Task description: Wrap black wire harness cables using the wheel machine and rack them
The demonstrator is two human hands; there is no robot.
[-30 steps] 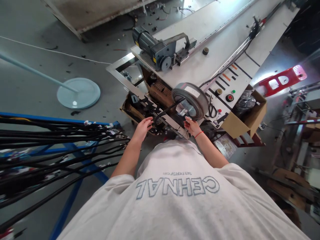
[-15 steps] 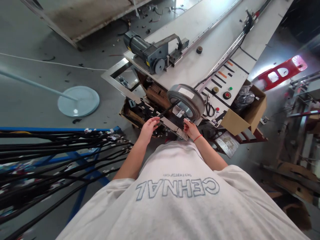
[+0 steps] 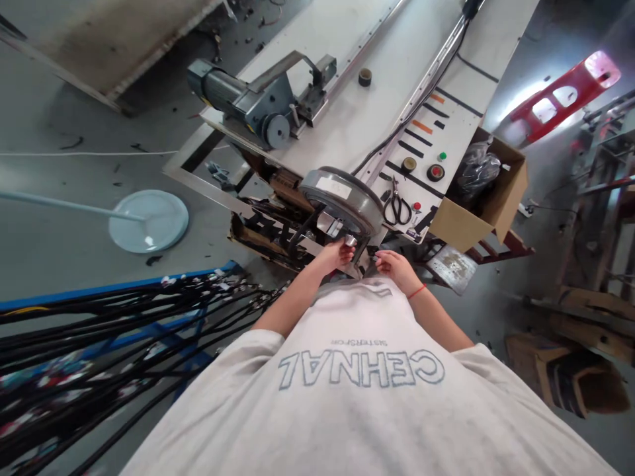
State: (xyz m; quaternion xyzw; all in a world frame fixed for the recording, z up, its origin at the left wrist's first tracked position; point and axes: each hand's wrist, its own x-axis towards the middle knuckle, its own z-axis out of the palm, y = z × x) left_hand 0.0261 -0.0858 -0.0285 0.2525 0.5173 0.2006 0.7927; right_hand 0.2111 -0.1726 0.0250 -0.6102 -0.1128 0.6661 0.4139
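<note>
Close two-handed work seems under way beside a thick grey ring with a white label point(image 3: 361, 199) — a small silvery metal cylinder point(image 3: 350, 240) is held in the curled left hand point(image 3: 337, 256). The right hand point(image 3: 397, 268) is half closed, its hold unclear — steadiness seems called for next.

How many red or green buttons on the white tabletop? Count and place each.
3: a green button, a larger red button below it in the picture, and a small red button right of the scissors. Others could be hidden.
</note>
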